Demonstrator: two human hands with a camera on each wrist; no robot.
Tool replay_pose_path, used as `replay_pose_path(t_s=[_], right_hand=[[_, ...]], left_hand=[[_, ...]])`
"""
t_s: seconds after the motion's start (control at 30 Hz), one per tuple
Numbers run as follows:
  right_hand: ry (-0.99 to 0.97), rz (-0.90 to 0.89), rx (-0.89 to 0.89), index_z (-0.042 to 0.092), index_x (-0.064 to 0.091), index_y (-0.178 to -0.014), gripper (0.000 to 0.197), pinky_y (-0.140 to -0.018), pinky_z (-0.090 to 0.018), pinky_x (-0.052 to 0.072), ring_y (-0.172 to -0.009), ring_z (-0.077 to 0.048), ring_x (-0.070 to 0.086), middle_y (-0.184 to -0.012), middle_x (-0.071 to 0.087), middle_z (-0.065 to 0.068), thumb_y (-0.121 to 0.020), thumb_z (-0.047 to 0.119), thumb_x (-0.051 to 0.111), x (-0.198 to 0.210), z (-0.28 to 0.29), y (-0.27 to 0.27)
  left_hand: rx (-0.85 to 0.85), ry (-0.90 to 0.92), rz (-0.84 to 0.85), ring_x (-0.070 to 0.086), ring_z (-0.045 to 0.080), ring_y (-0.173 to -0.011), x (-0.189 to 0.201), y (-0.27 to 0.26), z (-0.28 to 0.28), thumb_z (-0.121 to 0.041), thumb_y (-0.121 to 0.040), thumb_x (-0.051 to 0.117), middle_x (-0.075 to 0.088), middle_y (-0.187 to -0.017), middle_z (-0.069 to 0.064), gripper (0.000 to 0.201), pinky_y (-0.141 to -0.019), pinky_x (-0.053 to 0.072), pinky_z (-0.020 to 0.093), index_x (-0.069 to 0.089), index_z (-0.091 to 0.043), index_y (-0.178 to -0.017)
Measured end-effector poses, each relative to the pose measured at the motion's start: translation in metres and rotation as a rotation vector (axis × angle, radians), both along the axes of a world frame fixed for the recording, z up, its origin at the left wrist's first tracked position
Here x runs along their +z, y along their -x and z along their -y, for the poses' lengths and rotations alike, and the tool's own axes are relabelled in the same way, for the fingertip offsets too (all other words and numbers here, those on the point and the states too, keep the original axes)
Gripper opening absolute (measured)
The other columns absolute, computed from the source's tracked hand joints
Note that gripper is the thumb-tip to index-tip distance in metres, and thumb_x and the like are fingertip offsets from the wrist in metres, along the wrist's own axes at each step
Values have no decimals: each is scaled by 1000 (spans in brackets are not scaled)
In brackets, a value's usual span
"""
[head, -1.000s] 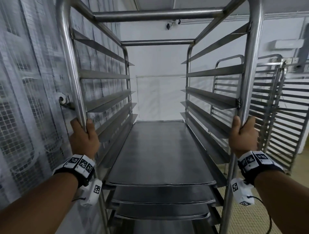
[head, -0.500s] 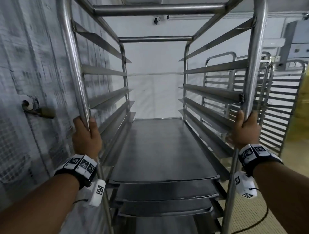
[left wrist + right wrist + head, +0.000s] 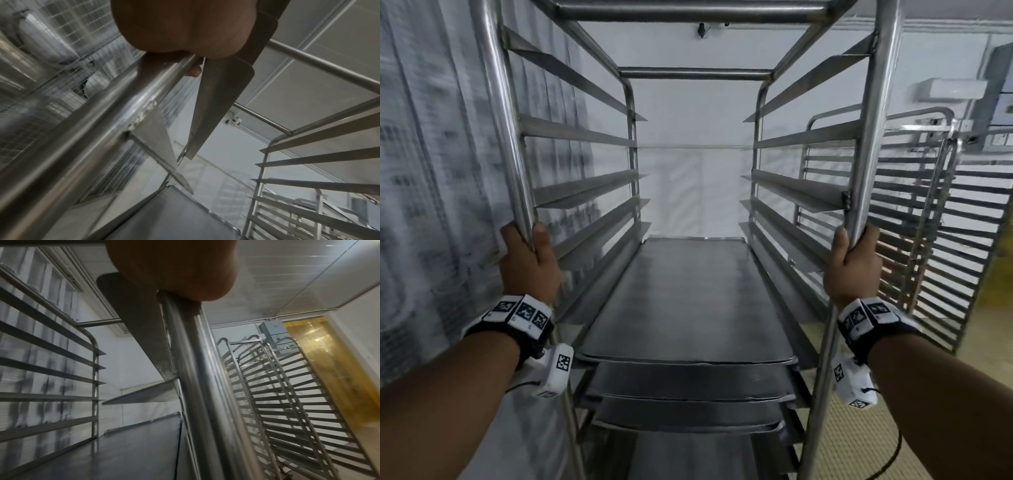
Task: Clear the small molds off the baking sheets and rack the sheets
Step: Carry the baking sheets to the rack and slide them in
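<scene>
A tall steel trolley rack [image 3: 698, 73] fills the head view. My left hand [image 3: 527, 260] grips its front left post [image 3: 508, 137], and my right hand [image 3: 854, 263] grips the front right post [image 3: 873, 137]. Several dark bare baking sheets sit stacked on the lower runners; the top sheet [image 3: 688, 301] has nothing on it. No molds are in view. From the left wrist view, my fingers [image 3: 185, 32] curl round the post [image 3: 102, 113]. The right wrist view likewise has my fingers [image 3: 174, 269] wrapped round the post [image 3: 201, 369].
A wire mesh panel behind plastic sheeting [image 3: 424, 205] runs close along the left. Other bare racks [image 3: 935, 222] stand to the right, also in the right wrist view [image 3: 287, 394]. A white wall [image 3: 695, 178] lies ahead, and a yellow strip curtain [image 3: 329, 361] hangs at far right.
The rack has rolled along with me; the mesh wall on the left slides past and blurs, and the racks on the right have shifted. Both hands keep their grip on the posts.
</scene>
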State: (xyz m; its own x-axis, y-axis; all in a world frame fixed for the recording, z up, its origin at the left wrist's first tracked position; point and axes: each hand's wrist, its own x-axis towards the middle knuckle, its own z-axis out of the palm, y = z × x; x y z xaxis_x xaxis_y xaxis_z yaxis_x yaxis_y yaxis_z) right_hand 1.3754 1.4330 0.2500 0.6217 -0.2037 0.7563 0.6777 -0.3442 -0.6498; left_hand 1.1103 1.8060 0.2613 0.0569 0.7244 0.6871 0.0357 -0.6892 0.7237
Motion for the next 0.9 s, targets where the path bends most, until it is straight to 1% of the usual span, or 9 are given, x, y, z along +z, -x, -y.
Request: replay_pose_path(t_s=[0.1, 0.27, 0.47, 0.53, 0.63, 0.7, 0.77, 0.83, 0.9], right_hand=[[46, -22, -20, 27, 38, -112, 47, -69, -53, 55, -77, -36, 63, -91, 63, -14, -95, 71, 31, -2, -5, -31], [62, -38, -24, 27, 35, -105, 52, -65, -55, 54, -70, -39, 62, -81, 62, -17, -90, 76, 25, 1, -12, -66], [72, -90, -41, 24, 34, -107, 55, -65, -54, 54, -66, -40, 62, -74, 62, -19, -91, 75, 24, 4, -29, -107], [69, -109, -26, 24, 35, -106, 46, -64, -52, 55, -65, -39, 62, -75, 63, -19, -95, 68, 30, 5, -37, -122], [87, -135, -11, 25, 34, -104, 39, -62, -53, 55, -65, -39, 62, -77, 63, -19, -97, 63, 35, 5, -50, -145], [86, -141, -1, 22, 35, -102, 38, -61, -50, 53, -65, -39, 61, -75, 62, -19, -98, 59, 39, 6, -57, -164], [63, -130, 13, 19, 37, -98, 32, -62, -41, 47, -68, -38, 59, -77, 61, -19, -98, 50, 44, 11, -65, -183], [50, -106, 3, 21, 39, -92, 26, -63, -37, 42, -70, -37, 57, -79, 59, -18, -96, 46, 46, 12, -76, -201], [17, -87, -26, 29, 34, -90, 26, -64, -40, 45, -72, -37, 57, -83, 60, -20, -95, 52, 43, 12, -89, -218]], left_hand=[[32, -5, 9, 57, 35, -68, 1, -22, -5, -49, -105, 32, 62, -87, 19, 51, -61, 43, 41, 40, -5, -129], [43, 40, 10, 48, 26, -69, 1, -62, -6, -48, -106, 31, 56, -88, 14, 52, -63, 35, 38, 39, -4, -133], [52, 43, 4, 46, 26, -70, 0, -105, -16, -43, -107, 33, 54, -89, 14, 48, -62, 34, 38, 39, -7, -137], [34, 31, 16, 51, 32, -69, 0, -122, -28, -43, -106, 34, 58, -90, 21, 49, -61, 34, 39, 39, -5, -136], [16, 1, 1, 61, 48, -80, -3, -145, -47, -45, -106, 34, 64, -102, 33, 51, -65, 37, 39, 37, -4, -138], [4, 11, -9, 62, 49, -86, -4, -163, -57, -43, -106, 35, 64, -108, 33, 50, -68, 38, 39, 37, -5, -138], [2, 29, -9, 62, 48, -86, -3, -181, -67, -44, -106, 36, 64, -106, 32, 49, -68, 38, 38, 38, -6, -137], [9, 42, -32, 62, 49, -85, -3, -194, -76, -44, -106, 35, 65, -103, 33, 49, -66, 38, 38, 39, -6, -136], [8, 30, -34, 62, 49, -85, -3, -210, -88, -43, -106, 36, 65, -104, 33, 49, -66, 38, 38, 40, -5, -136]])
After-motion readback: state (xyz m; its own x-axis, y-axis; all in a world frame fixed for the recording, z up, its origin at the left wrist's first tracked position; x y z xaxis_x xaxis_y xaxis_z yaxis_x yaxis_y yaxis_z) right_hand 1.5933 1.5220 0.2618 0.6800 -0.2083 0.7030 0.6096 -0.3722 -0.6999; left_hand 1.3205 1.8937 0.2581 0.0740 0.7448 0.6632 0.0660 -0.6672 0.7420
